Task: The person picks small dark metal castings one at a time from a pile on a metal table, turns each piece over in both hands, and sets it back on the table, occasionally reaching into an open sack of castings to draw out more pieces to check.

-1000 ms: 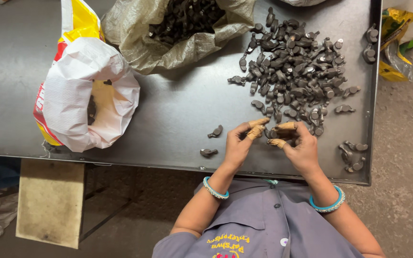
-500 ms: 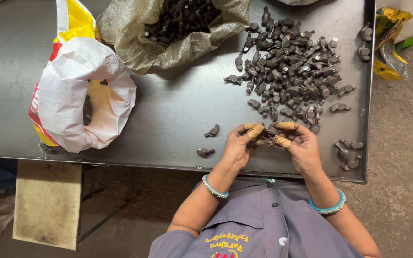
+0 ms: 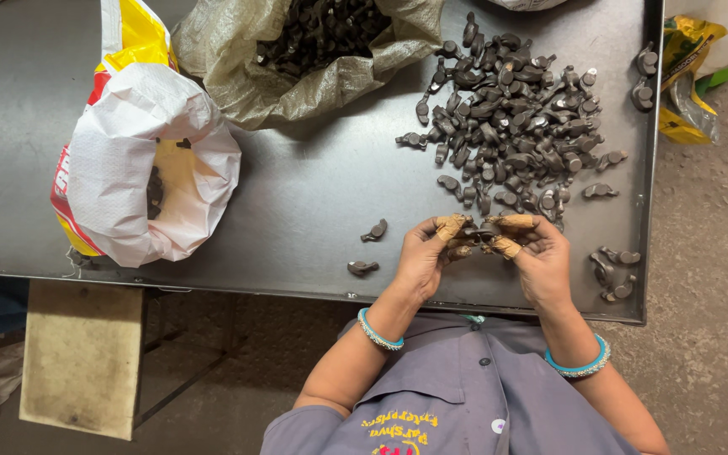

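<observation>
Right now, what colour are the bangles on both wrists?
Turquoise blue bangles, clearest in the head view.

Even, diffuse daylight is seen; the frame is moderately bright. A dull sheen is carried by the metal table, without hard glare. Soft, short shadows are cast beside the white bag and the pile of parts. Focus is sharp throughout; no motion blur is noted. Slight wide-angle stretch is seen at the edges.

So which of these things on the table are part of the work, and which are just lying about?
In use: left hand, right hand, small dark metal part held between them, pile of parts, grey sack, white bag.
Lying about: yellow wrapper, wooden stool.
</observation>
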`<move>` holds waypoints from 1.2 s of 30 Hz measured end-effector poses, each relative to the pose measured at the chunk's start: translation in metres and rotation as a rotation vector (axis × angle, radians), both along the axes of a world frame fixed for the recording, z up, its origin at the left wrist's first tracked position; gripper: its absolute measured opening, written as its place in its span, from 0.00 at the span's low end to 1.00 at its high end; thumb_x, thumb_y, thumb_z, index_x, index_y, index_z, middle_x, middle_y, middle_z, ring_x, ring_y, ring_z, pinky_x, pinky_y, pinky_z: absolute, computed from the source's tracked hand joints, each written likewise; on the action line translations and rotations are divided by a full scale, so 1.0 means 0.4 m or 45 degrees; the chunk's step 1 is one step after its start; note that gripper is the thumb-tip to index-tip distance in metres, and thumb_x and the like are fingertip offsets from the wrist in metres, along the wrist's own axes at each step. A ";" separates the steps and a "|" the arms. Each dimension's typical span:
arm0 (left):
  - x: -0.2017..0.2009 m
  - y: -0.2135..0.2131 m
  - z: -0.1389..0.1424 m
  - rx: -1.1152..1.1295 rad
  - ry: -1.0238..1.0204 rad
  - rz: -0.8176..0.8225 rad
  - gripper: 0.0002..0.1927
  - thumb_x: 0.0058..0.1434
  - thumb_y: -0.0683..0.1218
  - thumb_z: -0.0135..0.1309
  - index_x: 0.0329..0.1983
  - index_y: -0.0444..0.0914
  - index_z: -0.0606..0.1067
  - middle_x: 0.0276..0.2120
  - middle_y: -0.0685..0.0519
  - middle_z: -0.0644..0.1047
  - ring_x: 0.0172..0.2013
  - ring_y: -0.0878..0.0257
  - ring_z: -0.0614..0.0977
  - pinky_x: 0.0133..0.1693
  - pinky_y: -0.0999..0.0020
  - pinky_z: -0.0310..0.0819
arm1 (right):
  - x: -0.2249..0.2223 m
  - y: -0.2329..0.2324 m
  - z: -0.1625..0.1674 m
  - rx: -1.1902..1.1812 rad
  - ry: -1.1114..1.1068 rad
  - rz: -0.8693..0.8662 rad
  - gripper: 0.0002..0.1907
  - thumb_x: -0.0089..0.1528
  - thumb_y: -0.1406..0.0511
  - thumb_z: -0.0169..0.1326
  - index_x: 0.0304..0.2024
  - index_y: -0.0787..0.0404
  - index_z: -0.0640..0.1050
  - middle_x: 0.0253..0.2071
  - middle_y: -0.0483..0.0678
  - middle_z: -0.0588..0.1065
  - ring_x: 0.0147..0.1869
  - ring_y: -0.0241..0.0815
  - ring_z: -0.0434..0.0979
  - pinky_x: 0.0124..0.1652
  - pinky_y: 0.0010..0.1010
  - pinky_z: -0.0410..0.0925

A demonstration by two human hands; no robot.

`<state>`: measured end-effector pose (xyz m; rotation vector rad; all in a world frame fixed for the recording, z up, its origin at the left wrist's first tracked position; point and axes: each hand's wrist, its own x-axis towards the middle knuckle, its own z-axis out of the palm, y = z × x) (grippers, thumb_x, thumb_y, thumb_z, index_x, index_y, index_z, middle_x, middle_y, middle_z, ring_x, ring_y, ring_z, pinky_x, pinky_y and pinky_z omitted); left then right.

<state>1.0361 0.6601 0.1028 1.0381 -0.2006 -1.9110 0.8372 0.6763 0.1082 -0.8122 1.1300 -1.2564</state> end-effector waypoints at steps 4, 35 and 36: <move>0.005 0.001 -0.014 0.049 0.044 0.013 0.10 0.69 0.45 0.57 0.49 0.35 0.77 0.42 0.49 0.83 0.38 0.62 0.84 0.39 0.66 0.82 | 0.012 0.005 0.009 -0.097 0.153 -0.015 0.16 0.61 0.82 0.56 0.52 0.71 0.75 0.50 0.53 0.79 0.53 0.39 0.80 0.55 0.29 0.75; -0.025 -0.028 -0.044 -0.113 -0.066 -0.130 0.10 0.66 0.41 0.59 0.48 0.35 0.75 0.37 0.54 0.80 0.34 0.68 0.81 0.33 0.73 0.76 | -0.019 -0.028 -0.028 0.319 -0.316 0.017 0.12 0.65 0.62 0.59 0.47 0.63 0.79 0.40 0.49 0.81 0.34 0.34 0.79 0.27 0.26 0.72; -0.028 -0.026 -0.049 -0.091 -0.069 -0.129 0.10 0.67 0.42 0.59 0.49 0.35 0.74 0.37 0.55 0.80 0.34 0.69 0.81 0.34 0.73 0.76 | -0.021 -0.029 -0.032 0.312 -0.338 0.026 0.13 0.65 0.60 0.59 0.45 0.63 0.78 0.39 0.49 0.81 0.33 0.33 0.78 0.26 0.25 0.71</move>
